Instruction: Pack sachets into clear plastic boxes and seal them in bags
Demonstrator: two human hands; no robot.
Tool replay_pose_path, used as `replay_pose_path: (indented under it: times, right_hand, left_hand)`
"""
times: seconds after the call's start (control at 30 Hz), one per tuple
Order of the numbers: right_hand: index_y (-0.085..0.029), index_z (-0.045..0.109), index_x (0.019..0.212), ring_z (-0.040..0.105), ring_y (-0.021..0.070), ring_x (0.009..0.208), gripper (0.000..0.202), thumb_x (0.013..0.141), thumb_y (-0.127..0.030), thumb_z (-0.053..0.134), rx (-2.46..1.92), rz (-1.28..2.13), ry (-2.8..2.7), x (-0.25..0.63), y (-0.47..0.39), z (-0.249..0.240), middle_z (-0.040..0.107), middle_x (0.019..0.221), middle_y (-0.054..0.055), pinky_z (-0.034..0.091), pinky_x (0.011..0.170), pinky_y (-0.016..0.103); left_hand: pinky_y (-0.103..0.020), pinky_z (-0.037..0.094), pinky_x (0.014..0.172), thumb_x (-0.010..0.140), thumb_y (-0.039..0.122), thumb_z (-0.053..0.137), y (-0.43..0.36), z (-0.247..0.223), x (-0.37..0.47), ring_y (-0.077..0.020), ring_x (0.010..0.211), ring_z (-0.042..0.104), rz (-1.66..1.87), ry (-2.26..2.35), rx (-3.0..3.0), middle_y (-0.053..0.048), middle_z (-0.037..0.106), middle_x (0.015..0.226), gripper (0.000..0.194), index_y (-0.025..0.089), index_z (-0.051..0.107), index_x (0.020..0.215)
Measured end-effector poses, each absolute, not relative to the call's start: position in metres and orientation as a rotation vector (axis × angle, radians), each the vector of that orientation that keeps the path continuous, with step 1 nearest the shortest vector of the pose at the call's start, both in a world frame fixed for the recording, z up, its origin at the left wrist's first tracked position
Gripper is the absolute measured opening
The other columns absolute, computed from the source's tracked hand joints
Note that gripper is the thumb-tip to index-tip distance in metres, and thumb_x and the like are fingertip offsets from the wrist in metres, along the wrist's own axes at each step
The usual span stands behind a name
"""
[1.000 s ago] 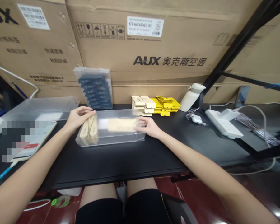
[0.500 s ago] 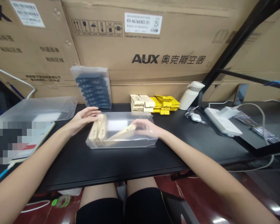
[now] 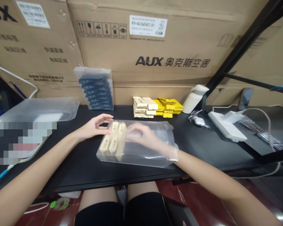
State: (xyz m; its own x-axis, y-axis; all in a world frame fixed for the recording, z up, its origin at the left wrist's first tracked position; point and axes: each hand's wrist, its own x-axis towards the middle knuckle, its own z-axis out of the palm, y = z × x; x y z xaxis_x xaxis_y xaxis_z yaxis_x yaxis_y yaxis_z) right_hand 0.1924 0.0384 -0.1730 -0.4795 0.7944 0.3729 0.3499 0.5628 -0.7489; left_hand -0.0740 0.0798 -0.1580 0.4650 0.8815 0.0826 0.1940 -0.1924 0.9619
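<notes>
Head: cream packets (image 3: 113, 139) inside clear box (image 3: 146, 158); between hands (image 3: 94, 127) (image 3: 143, 135)

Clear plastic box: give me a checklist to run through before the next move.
1. Clear plastic box lying on the black table: ok.
2. Box's right end open: ok, the right forearm passes through it.
3. Packets inside side by side at the left end: ok.
4. Right hand out of the box: not ok, it is inside.
5. Right hand free of any packet: cannot tell, blurred behind plastic.
6. Left hand pressing firmly on the box: cannot tell.
</notes>
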Motion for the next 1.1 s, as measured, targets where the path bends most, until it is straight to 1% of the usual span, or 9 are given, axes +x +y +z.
replay_pose_path:
  times: [0.07,0.17,0.33,0.43,0.53,0.63,0.73,0.9,1.1]
  right_hand:
    - [-0.023,0.069,0.099,0.057,0.0211,0.114,0.020,0.081,-0.031,0.069,-0.776,0.768,-2.199,0.192,0.037,-0.172,0.061,0.119,0.006,0.044,0.102,0.040]
    - [-0.026,0.062,0.119,0.041,0.0231,0.133,0.036,0.084,-0.030,0.066,-0.687,0.776,-2.339,0.195,0.036,-0.172,0.044,0.142,0.006,0.032,0.112,0.043]
    - [-0.029,0.057,0.127,0.035,0.0235,0.138,0.044,0.084,-0.028,0.065,-0.721,0.747,-2.356,0.201,0.036,-0.171,0.037,0.149,0.005,0.031,0.114,0.044]
    - [-0.026,0.064,0.116,0.051,0.0205,0.124,0.031,0.086,-0.020,0.058,-0.770,0.677,-2.191,0.207,0.042,-0.174,0.055,0.133,0.006,0.042,0.105,0.042]
    - [-0.022,0.070,0.095,0.066,0.0185,0.094,0.025,0.082,-0.012,0.052,-0.869,0.719,-1.985,0.219,0.057,-0.180,0.071,0.099,0.005,0.052,0.087,0.038]
    - [-0.019,0.066,0.066,0.064,0.0155,0.059,0.025,0.072,-0.006,0.045,-0.983,0.686,-1.668,0.237,0.077,-0.187,0.067,0.063,0.001,0.053,0.064,0.032]
    - [-0.019,0.055,0.057,0.058,0.0140,0.052,0.021,0.067,-0.006,0.041,-1.015,0.424,-1.425,0.255,0.092,-0.186,0.059,0.053,-0.002,0.049,0.059,0.029]
    - [-0.020,0.061,0.079,0.063,0.0214,0.085,0.011,0.076,-0.014,0.052,-1.001,-0.076,-1.583,0.266,0.097,-0.170,0.067,0.084,0.005,0.049,0.081,0.038]
    - [-0.020,0.062,0.101,0.060,0.0267,0.106,0.019,0.083,-0.024,0.058,-0.973,-0.180,-1.897,0.258,0.115,-0.157,0.067,0.109,0.011,0.045,0.093,0.046]
  left_hand:
    - [-0.045,0.044,0.100,0.061,0.027,0.082,0.078,-0.160,-0.071,-0.0262,0.122,0.051,0.820,0.927,1.706,-0.008,0.060,0.124,0.058,0.025,0.060,0.115]
    - [-0.043,0.043,0.102,0.064,0.029,0.080,0.071,-0.161,-0.064,-0.0261,0.121,0.053,0.774,0.920,1.748,-0.006,0.060,0.123,0.060,0.027,0.058,0.119]
    - [-0.040,0.050,0.092,0.065,0.036,0.079,0.062,-0.159,-0.051,-0.0287,0.111,0.060,0.710,1.024,1.586,-0.004,0.066,0.113,0.069,0.032,0.050,0.128]
    - [-0.040,0.050,0.090,0.061,0.036,0.081,0.065,-0.157,-0.052,-0.0292,0.108,0.062,0.731,1.035,1.563,-0.004,0.067,0.108,0.061,0.030,0.057,0.117]
    - [-0.040,0.049,0.092,0.060,0.036,0.081,0.073,-0.154,-0.063,-0.0288,0.108,0.061,0.736,1.066,1.558,-0.004,0.066,0.107,0.058,0.028,0.058,0.113]
    - [-0.040,0.047,0.094,0.063,0.036,0.079,0.080,-0.150,-0.077,-0.0279,0.109,0.060,0.717,1.093,1.543,-0.004,0.064,0.108,0.056,0.025,0.056,0.113]
    - [-0.038,0.047,0.093,0.065,0.035,0.078,0.083,-0.147,-0.087,-0.0258,0.106,0.059,0.689,1.087,1.531,-0.002,0.061,0.106,0.055,0.025,0.054,0.114]
    - [-0.033,0.048,0.090,0.064,0.034,0.078,0.081,-0.146,-0.089,-0.0234,0.103,0.060,0.659,1.077,1.532,0.000,0.061,0.104,0.056,0.026,0.054,0.114]
    - [-0.039,0.046,0.096,0.063,0.033,0.077,0.078,-0.144,-0.087,-0.0275,0.113,0.058,0.655,1.113,1.539,-0.003,0.063,0.112,0.063,0.026,0.051,0.120]
